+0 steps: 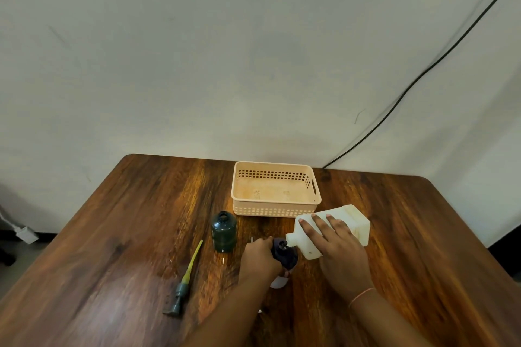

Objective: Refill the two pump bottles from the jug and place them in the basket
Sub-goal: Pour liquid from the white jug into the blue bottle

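1. While the jug lies tipped on its side, its long axis runs from the raised base, beyond the right fingertips, down to the spout on their near-left side. That spout sits at the open mouth of the dark purple bottle. I cannot tell whether liquid is running.
2. The right hand lies over the jug's broad upper face with its fingers stretched and spread flat. Its thumb is hidden, so how the underside is supported cannot be made out.
3. The left hand is curled round the purple bottle from its left side and holds it upright beneath the spout. The two hands are close together, with the bottle between them.
4. A green bottle stands uncapped and upright just beyond the left knuckles, nearer that hand than the right. Judged from its bare mouth, it is the next to fill, and the spout would need to swing left past the left fingers.
5. Its pump, with a yellow tube, lies flat further left of the left hand, tube pointing away from the person. A white object under the left wrist is too hidden to name.
6. The basket sits just past the right fingertips with nothing in it, near the table's far edge. Open wood lies to both sides, and no edge crowds the hands.
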The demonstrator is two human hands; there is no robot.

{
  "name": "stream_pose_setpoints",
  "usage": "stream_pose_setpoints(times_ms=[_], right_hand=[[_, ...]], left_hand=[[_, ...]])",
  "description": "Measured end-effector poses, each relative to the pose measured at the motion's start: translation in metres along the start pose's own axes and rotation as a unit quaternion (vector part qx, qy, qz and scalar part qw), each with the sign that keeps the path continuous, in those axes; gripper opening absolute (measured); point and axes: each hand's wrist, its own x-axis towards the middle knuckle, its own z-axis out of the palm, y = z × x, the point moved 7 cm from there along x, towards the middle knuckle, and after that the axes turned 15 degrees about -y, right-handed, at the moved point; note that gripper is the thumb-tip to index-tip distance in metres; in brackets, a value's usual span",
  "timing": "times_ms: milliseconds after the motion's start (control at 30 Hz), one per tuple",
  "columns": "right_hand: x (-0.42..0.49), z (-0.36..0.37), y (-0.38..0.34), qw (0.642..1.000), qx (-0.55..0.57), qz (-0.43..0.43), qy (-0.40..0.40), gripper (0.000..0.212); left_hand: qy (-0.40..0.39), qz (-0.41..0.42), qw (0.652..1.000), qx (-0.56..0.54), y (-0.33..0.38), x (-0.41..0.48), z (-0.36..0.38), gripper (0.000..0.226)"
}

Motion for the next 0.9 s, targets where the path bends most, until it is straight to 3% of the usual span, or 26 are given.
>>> stream_pose_setpoints(times_ms=[633, 900], right_hand=[[-0.0004, -0.0068, -0.0006, 1.0, 0.009, -0.003, 0.003, 0.08], [-0.0019, -0.0076, 0.0012, 1.0, 0.015, -0.007, 0.003, 0.081]], left_hand=[[-0.014, -0.013, 1.0, -0.015, -0.0025, 0.0019, 0.0044, 0.076], [-0.015, -0.014, 0.999, -0.026, -0.0045, 0.0072, 0.0064, 0.071]])
